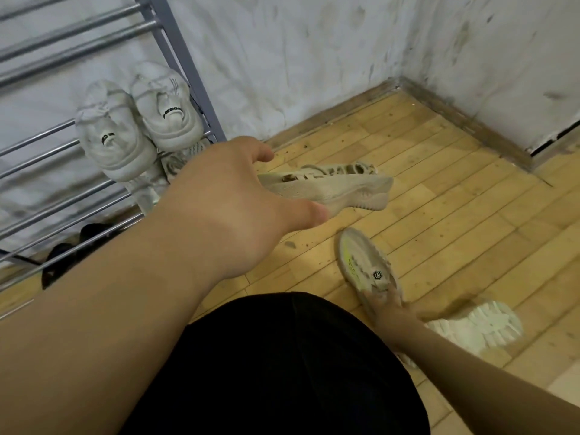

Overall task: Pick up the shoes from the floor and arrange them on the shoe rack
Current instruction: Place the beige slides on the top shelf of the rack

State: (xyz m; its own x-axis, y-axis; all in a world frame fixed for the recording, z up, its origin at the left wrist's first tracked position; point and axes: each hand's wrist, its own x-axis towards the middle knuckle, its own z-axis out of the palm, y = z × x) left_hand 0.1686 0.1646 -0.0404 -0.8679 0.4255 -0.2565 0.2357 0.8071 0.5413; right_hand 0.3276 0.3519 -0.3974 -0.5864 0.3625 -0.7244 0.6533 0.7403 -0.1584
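At the left we see a grey metal shoe rack [175, 54] with thin shelf bars, standing against a stained white wall [314, 58]. On one middle shelf two white chunky sneakers [169, 120] stand side by side with heels toward us, and some dark shoes [62, 259] lie low under the bars. Our own left forearm covers a large part of the rack's lower front, and a black garment [282, 365] hides the floor directly below us. The left hand [232, 189] is raised beside the rack and pinches a beige perforated foam shoe [339, 186] by one end, thumb under it and fingers on top; the shoe is in the air above the yellow wooden plank floor [439, 189], lying sideways with the thick sole toward us. Lower right, the right hand [389, 306] grips the heel of a grey knitted sneaker with a yellow-green stripe [364, 262]; whether it touches the floor, we cannot tell. Just beside this arm, a pale ribbed shoe sole [480, 324] lies on the floor.
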